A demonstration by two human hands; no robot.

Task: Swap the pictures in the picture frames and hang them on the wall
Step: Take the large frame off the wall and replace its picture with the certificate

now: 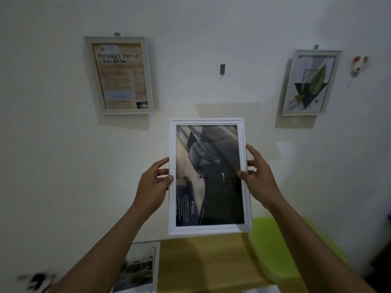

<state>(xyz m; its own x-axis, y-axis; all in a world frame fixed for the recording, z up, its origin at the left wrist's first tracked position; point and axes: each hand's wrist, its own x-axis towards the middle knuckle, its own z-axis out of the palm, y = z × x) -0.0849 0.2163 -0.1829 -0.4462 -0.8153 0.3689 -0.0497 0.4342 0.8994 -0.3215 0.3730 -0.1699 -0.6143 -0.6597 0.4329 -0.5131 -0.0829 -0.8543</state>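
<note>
Frame of white moulding, carrying a dark print of a vehicle, is held upright at the centre of the picture against a pale wall, below a small dark hook that bears nothing. The left hand grips the left long side at about mid-height, thumb on the front and fingers curled behind. The right hand pinches the right long side in the same way, its upper fingers spread along the edge. The frame looks light and stiff, and its front is probably glazed, so it would be fragile if knocked or dropped. The smooth painted moulding may slip in a loose hold, and the two long sides appear the soundest places to take it. Its back and hanger are hidden. A pale frame with a text poster hangs at upper left and another with a leaf design at upper right. A small red-and-white ornament is fixed beside the latter. A wooden counter stands against the wall at the bottom, with a loose landscape print at lower left and a lime-green object at lower right. The room is dim.
</note>
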